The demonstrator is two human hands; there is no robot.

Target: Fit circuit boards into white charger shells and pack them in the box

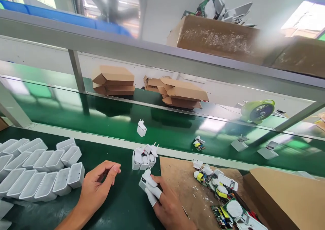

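My right hand (165,201), with white covers on some fingers, grips a white charger housing (142,185) with a loose plug part at its top. Just beyond it, a small group of similar white chargers (144,159) stands on the green bench, plug pins sticking up. My left hand (98,186) is closed, thumb and fingertips together, and nothing shows between them. It hovers beside rows of open white housings (45,191) at the left. To the right of my right hand lie circuit boards (220,187) with yellow and white parts, heaped on a brown cardboard sheet (177,176).
Behind a pale rail, a green conveyor belt (111,121) carries a white charger (141,128), a circuit board (198,143) and two more units. An open carton (286,196) stands at the right. Overhead, a shelf (152,54) holds a box (215,33) of boards.
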